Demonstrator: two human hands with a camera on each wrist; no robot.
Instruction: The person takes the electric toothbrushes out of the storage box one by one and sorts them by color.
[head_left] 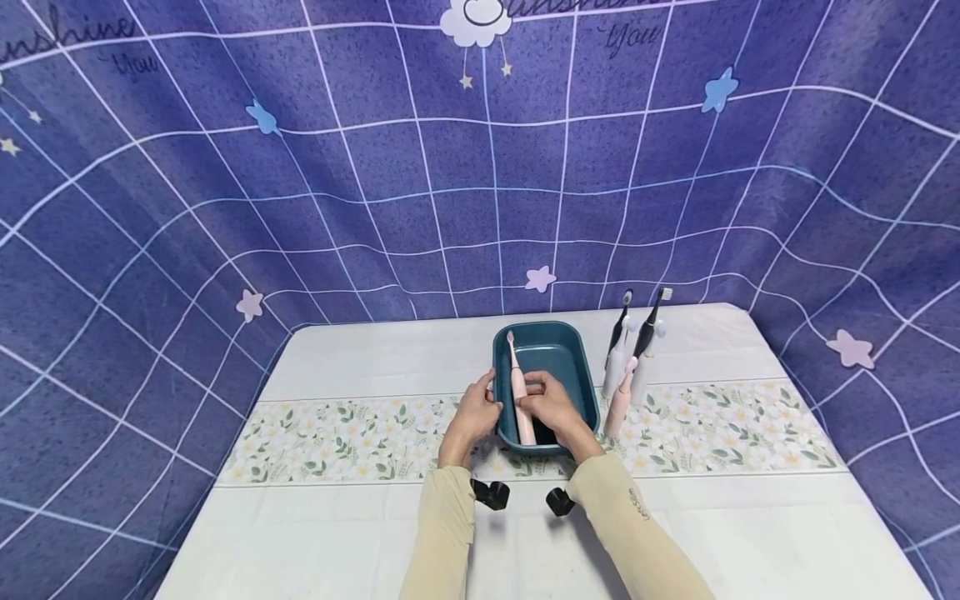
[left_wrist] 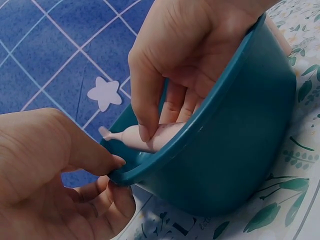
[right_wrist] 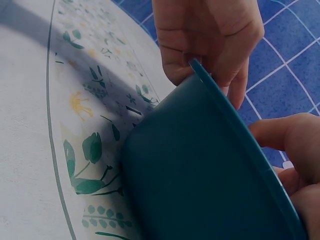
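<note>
A dark teal basin [head_left: 558, 360] stands on the table in the head view. My left hand [head_left: 474, 414] grips its left rim, thumb over the edge and fingers curled beneath the lip, as the left wrist view shows. Inside the basin, along its left side, lies a pale pink electric toothbrush [head_left: 527, 429], its brush head toward the far end. Reaching in over the basin, my right hand [head_left: 553, 403] pinches the toothbrush handle [left_wrist: 137, 139] between thumb and fingers. The basin's outer wall [right_wrist: 185, 170] hides the toothbrush in the right wrist view.
Just right of the basin, several electric toothbrushes stand upright: a pink one [head_left: 618, 410], white ones [head_left: 615, 371] and black-topped ones [head_left: 647, 329]. A blue gridded curtain [head_left: 450, 167] hangs behind the table [head_left: 337, 533], whose white cover carries a floral band.
</note>
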